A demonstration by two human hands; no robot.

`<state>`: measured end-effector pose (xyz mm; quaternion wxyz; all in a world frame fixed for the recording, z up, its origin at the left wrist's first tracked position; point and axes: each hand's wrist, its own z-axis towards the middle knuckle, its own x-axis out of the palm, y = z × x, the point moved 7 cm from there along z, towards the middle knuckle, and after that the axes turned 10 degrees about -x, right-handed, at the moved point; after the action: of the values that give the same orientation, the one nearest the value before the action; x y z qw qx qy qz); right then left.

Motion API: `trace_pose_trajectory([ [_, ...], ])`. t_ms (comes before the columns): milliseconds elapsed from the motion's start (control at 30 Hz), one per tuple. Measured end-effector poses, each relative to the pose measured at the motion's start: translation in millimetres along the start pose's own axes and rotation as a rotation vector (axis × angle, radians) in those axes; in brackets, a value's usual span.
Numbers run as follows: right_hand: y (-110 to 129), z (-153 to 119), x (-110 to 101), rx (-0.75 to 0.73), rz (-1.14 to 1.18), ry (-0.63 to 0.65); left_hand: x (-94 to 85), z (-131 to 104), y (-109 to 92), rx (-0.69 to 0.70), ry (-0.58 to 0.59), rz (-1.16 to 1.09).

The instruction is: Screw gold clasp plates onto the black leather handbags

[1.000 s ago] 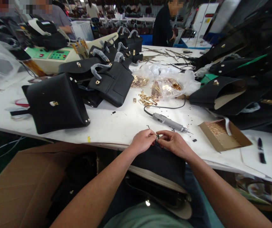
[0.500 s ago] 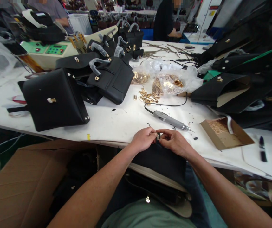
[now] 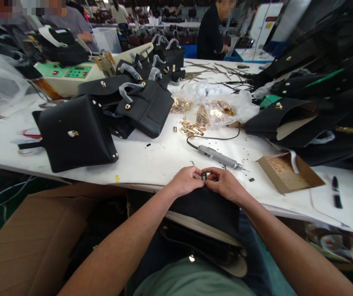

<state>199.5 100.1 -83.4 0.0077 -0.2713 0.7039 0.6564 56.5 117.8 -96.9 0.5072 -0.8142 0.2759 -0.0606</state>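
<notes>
Turned since before: one small piece (image 3: 204, 176).
Pinched by left hand (image 3: 186, 181) and right hand (image 3: 224, 184), maybe touching one bag (image 3: 209, 205).

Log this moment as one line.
left hand: fingertips on fitting | right hand: fingertips on fitting | bag: below hands | screwdriver: on table

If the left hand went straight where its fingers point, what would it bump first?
The small rectangular piece, which the left hand already seems to touch; then the right hand just past it. Depth is hard to judge.
</notes>
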Motion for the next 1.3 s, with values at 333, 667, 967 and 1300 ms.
trace_pose_trajectory([
  [333, 2.4, -1.5, -0.9, -0.015, -0.012, -0.006, 1.1, -3.3, -4.4, -0.029, -0.023, 0.019],
  [667, 4.0, -4.0, -0.8, -0.041, -0.016, -0.012, 1.8, 3.8, 3.7, -0.072, -0.088, 0.026],
  [967, -1.2, -1.7, 0.8, -0.059, 0.014, 0.008, 3.7, 3.3, -0.2, -0.071, 0.0, -0.04],
  [1300, -5.2, -1.3, -3.0, -0.063, 0.07, 0.014, 2.2, 5.6, 0.0, -0.056, -0.031, 0.031],
])
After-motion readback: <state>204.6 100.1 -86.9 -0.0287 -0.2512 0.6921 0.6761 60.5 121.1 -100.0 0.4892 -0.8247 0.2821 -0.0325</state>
